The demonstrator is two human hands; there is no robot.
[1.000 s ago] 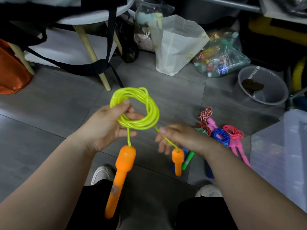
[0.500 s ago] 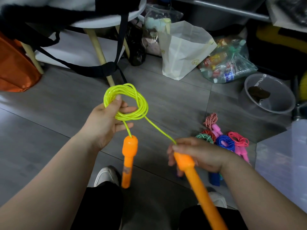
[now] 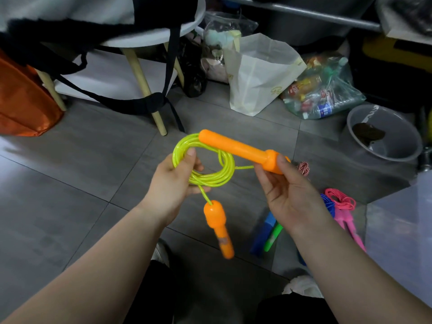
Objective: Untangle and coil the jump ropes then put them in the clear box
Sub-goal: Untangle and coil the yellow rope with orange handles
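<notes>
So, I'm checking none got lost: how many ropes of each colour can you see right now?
Yellow-green rope: 1
Red-and-white rope: 1
Blue rope: 1
Pink rope: 1
Total: 4
The right hand may hide others.

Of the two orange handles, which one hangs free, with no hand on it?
The lower orange handle, dangling under the left hand that holds the yellow-green coil. The upper orange handle is gripped at its thick end by the right hand.
</notes>
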